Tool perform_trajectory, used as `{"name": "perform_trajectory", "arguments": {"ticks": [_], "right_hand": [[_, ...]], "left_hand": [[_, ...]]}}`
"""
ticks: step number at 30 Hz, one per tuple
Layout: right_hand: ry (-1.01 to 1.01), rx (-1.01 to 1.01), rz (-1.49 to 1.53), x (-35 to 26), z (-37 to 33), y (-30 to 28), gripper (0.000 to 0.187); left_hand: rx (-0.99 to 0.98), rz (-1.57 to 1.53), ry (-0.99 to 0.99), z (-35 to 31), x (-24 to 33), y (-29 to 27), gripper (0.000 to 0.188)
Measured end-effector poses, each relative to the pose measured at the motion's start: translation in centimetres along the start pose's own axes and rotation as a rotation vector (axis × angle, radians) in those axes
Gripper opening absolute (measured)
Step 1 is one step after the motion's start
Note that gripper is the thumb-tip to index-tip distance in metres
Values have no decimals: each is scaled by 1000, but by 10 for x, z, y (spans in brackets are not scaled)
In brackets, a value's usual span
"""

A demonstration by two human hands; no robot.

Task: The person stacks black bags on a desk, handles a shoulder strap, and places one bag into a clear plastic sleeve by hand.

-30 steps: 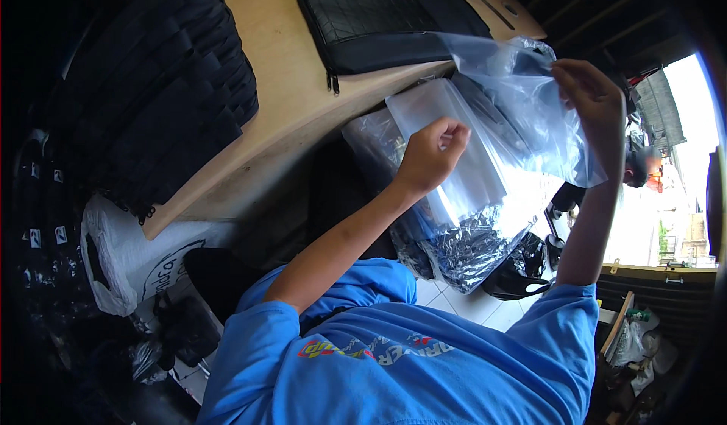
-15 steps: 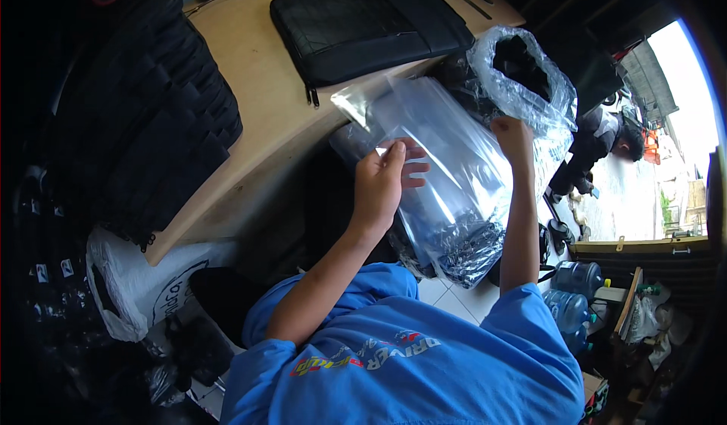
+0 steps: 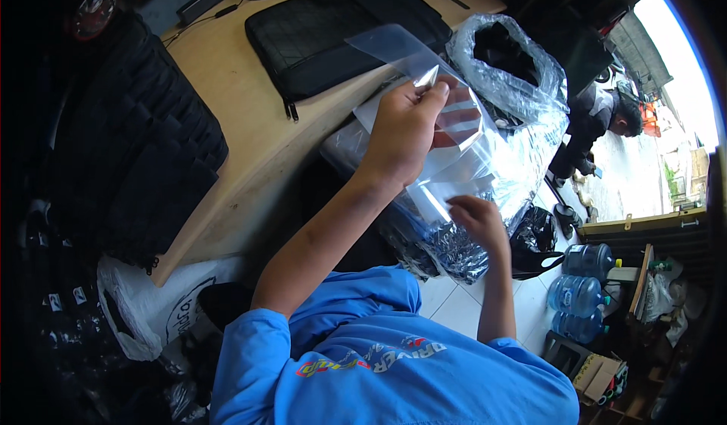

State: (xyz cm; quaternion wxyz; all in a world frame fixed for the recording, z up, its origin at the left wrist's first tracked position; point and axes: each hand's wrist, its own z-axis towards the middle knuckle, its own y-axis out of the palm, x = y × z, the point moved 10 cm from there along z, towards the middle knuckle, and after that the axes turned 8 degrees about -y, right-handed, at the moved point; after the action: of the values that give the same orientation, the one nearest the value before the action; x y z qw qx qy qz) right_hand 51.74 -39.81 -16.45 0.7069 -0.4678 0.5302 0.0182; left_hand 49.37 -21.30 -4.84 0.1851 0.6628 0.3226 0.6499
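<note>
My left hand (image 3: 405, 133) pinches a clear plastic bag (image 3: 390, 46) between thumb and fingers. Its other fingers show through the film, and the upper end of the bag stands out beyond the hand. Below and to the right, my right hand (image 3: 481, 221) has its fingers bent and drawn together near the lower part of the clear plastic. Whether film is caught in them is hidden. Under both hands lies a bundle of clear, crinkled plastic (image 3: 454, 247). On the table just beyond my left hand lies a flat black zip case (image 3: 333, 35).
The wooden table (image 3: 242, 69) curves along the left, bearing a tall pile of black cases (image 3: 151, 145). A large plastic sack (image 3: 549, 84) with dark contents stands at the right. Blue water jugs (image 3: 577, 292) sit on the tiled floor, and another person (image 3: 594, 126) crouches beyond.
My left hand has risen and moved right, lifting the clear plastic bag. My right hand has come down toward me from the bag's far right side.
</note>
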Motion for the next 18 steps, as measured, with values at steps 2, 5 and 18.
{"name": "perform_trajectory", "arguments": {"ticks": [2, 5, 18], "right_hand": [[-390, 305, -326, -25, 27, 8, 31], [-288, 311, -720, 34, 93, 17, 43], [-210, 344, -840, 50, 106, 18, 47]], "left_hand": [[-14, 42, 49, -4, 2, 5, 23], [-9, 73, 50, -12, -6, 4, 23], [202, 154, 220, -109, 52, -5, 27]]}}
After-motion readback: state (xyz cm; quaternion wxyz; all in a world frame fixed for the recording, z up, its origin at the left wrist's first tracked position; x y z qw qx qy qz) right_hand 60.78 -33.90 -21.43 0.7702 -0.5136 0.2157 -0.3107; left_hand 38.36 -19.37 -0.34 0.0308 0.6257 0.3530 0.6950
